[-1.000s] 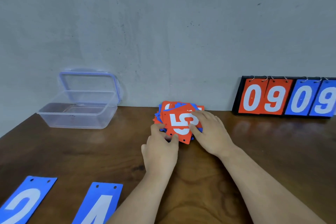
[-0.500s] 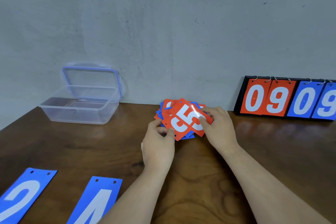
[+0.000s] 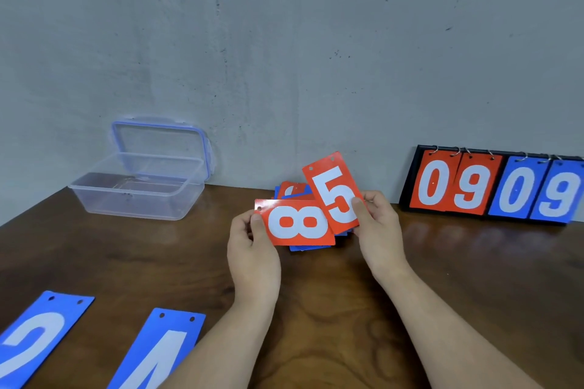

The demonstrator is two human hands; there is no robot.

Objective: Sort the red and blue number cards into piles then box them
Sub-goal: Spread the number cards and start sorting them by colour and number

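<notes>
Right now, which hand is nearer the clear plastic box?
Left. The left hand, pinching the red 8 card, sits to the right of the box; the right hand, holding the red 5 card, is farther right.

A box (image 3: pixel 136 196) sits far left on the table (image 3: pixel 474 278), a scoreboard (image 3: pixel 496 186) far right. A card pile (image 3: pixel 292 191) lies between them, two cards (image 3: pixel 38 335) nearer, at left.

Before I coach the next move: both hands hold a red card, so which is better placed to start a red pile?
Probably the right hand: its red 5 card is lifted clear, bare table beside it. The left hand steadies the red 8 card.
</notes>
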